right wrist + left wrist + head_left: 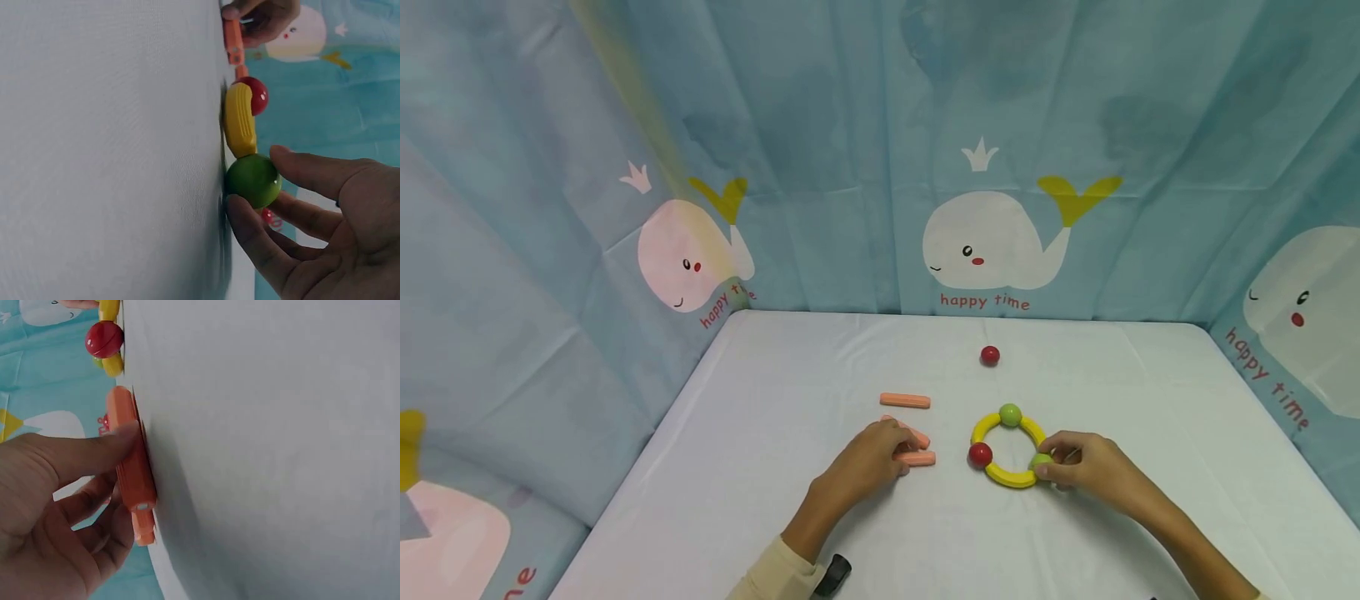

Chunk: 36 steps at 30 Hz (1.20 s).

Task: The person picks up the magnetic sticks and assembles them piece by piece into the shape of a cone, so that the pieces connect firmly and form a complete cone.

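My left hand (863,463) pinches the nearest orange stick (921,459), its thumb lying along the side in the left wrist view. A second orange stick (917,435) lies slanted just beyond, partly covered by the fingers. Farther back is a third orange stick (905,401). My right hand (1097,468) holds a green ball (253,180) between thumb and fingers. That ball sits in a ring of curved yellow pieces (1011,479), together with another green ball (1011,415) at the far side and a red ball (980,455) at the left.
A loose red ball (990,356) lies behind the ring, toward the back of the white-covered table (760,400). Blue curtains (835,250) printed with whales hang along the table's back and sides. A black band (832,575) shows beside the left sleeve.
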Available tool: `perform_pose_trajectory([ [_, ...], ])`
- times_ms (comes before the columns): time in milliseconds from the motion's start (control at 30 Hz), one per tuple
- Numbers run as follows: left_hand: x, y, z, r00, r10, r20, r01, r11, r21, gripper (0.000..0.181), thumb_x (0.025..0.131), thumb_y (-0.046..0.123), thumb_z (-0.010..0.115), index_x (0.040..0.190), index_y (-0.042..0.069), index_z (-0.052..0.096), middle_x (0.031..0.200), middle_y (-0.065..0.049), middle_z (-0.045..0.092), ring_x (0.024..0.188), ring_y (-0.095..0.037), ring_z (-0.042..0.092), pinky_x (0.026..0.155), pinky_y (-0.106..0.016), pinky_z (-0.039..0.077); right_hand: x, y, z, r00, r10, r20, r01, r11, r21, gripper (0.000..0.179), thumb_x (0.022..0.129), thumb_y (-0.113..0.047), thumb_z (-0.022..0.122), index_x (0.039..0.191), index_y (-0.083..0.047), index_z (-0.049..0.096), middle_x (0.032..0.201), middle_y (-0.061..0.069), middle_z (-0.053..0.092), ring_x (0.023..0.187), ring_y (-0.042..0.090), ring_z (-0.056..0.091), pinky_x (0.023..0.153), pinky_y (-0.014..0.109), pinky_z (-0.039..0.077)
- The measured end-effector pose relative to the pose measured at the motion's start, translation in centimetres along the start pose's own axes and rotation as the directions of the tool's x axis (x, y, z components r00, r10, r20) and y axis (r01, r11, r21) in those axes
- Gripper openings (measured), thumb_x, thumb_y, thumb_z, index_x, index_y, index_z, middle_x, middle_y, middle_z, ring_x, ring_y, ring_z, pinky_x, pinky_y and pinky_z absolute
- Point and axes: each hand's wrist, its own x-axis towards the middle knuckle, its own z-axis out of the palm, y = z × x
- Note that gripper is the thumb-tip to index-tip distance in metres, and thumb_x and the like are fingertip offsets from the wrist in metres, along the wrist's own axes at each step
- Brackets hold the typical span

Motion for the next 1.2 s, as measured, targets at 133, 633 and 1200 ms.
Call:
perform_pose_trajectory([
  [133,0.2,0.3,-0.3,1.0,-0.005,0.008,0.005,1.0,-0.016,0.029,0.096,0.01,0.079,0.124,0.014,0.078,0.107,0.008,0.066,0.096,-0.008,0.058,0.087,-0.029,0.054,-0.1,-0.3,0.1,0.999,-0.006,0.045,0.006,1.0,0.01,0.035,0.092,-0.023,0.082,0.12,-0.003,0.073,0.091,0.004,0.068,0.08,0.021,0.065,0.066,0.03,0.057],
  [633,1.4,1.5,-0.2,0.995,0.011,-0.099,-0.031,0.98,-0.199,0.037,0.1,0.017,0.076,0.135,0.015,0.067,0.112,0.001,0.075,0.098,-0.009,0.069,0.091,-0.03,0.059,0.4,-0.2,-0.3,0.993,-0.096,0.063,0.102,0.99,-0.095,0.035,0.091,-0.004,0.072,0.126,-0.009,0.076,0.099,0.003,0.069,0.089,0.02,0.062,0.067,0.028,0.055],
  [1200,3.6,4.0,-0.1,0.985,0.004,-0.171,-0.073,0.913,-0.4,0.031,0.096,0.02,0.081,0.127,0.018,0.075,0.112,0.003,0.077,0.097,-0.014,0.073,0.084,-0.024,0.06,1.2,-0.5,0.7,0.996,-0.087,0.01,0.088,0.981,-0.173,0.029,0.085,-0.005,0.087,0.112,-0.011,0.079,0.092,-0.002,0.066,0.085,0.018,0.058,0.07,0.026,0.053],
])
